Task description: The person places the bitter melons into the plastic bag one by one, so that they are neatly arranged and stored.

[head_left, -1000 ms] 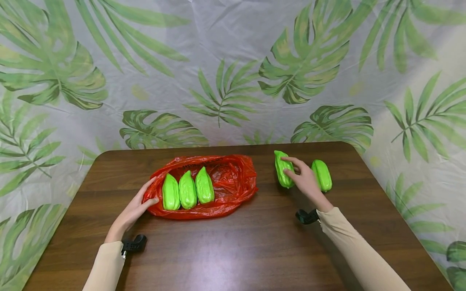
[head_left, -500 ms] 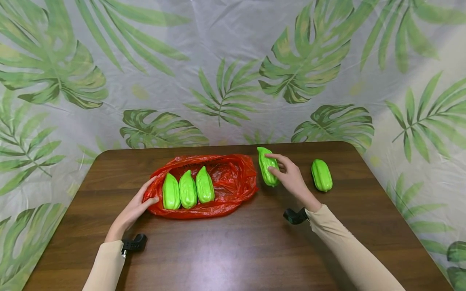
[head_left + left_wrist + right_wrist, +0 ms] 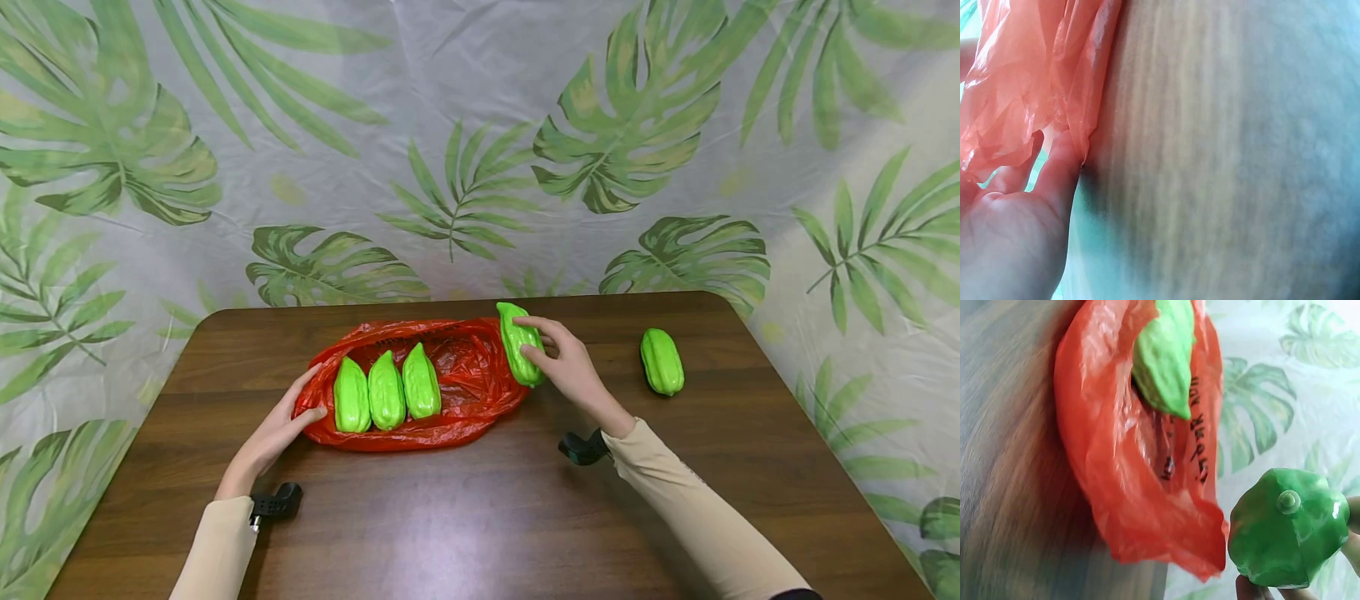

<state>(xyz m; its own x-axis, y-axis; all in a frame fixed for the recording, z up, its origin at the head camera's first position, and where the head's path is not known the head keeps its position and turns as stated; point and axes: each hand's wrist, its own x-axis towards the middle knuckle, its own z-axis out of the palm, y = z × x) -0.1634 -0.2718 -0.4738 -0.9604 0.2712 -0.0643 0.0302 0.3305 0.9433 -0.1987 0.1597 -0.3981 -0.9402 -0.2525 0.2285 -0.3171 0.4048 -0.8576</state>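
Left hand [image 3: 285,421] gripping red bag [image 3: 435,436], right hand [image 3: 567,365] pinching green fruit [image 3: 514,342]; brown wood-grain table [image 3: 450,517], leaf-print cloth [image 3: 465,75] behind.

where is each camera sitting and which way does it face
Head: worn on the head, facing forward and down at the table, red bag and green fruits; both sleeves, left grip and right grip show.
Left wrist: on that wrist, facing the red bag's edge and blurred table; left grip partly shows.
Right wrist: on that wrist, facing red bag and held green fruit; only fingers show.
Head and right wrist share the red bag, held green fruit and leafy backdrop.
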